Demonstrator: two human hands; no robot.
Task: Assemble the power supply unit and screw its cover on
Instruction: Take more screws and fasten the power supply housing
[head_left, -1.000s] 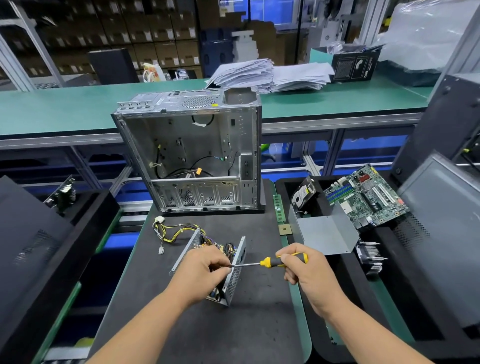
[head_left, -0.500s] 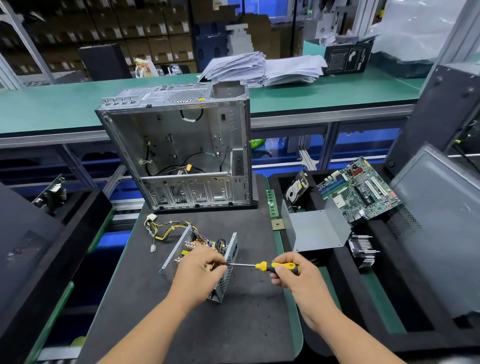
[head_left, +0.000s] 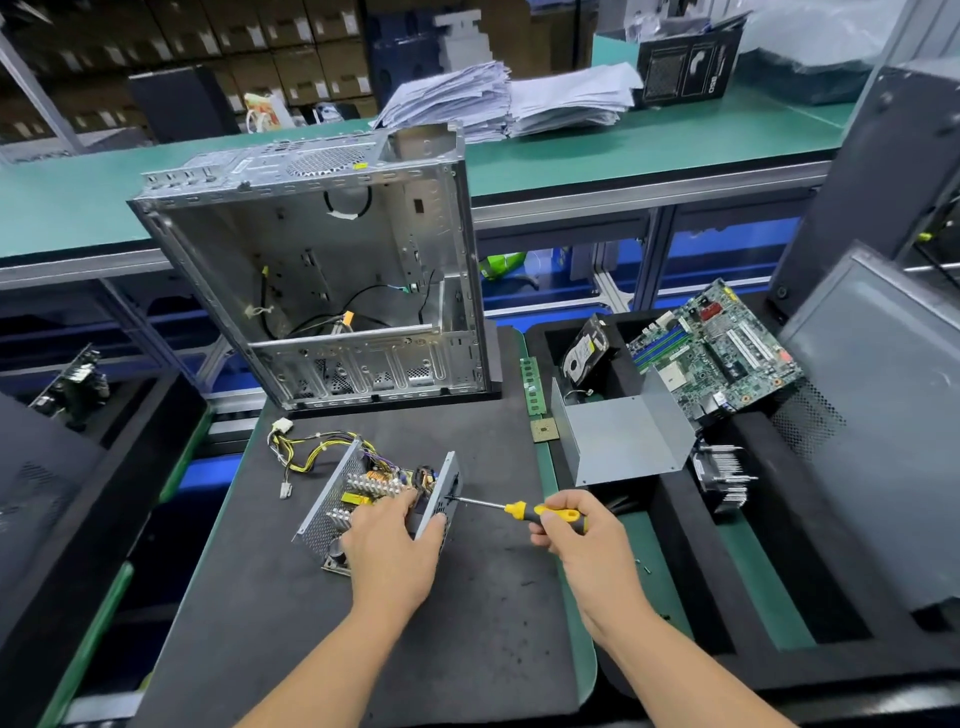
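The open power supply unit (head_left: 347, 493) lies on the black mat, its circuit board, heat sinks and perforated metal walls exposed. Yellow and black cables (head_left: 306, 451) trail from it to the upper left. My left hand (head_left: 390, 545) grips the unit over its right side wall. My right hand (head_left: 576, 535) holds a yellow and black screwdriver (head_left: 519, 510) level, with the tip against the outside of that right wall. The grey bent metal cover (head_left: 623, 439) rests apart, on the black tray to the right.
An empty computer case (head_left: 322, 280) stands upright behind the unit. The black foam tray (head_left: 675, 545) at right holds a hard drive (head_left: 587, 351), a motherboard (head_left: 711, 348) and a heat sink (head_left: 724, 475). A RAM stick (head_left: 531, 379) and CPU chip (head_left: 544, 430) lie along the mat edge.
The view has shifted slightly. My left hand slid from the unit's top to its right wall, and the screwdriver tip now rests against that wall.
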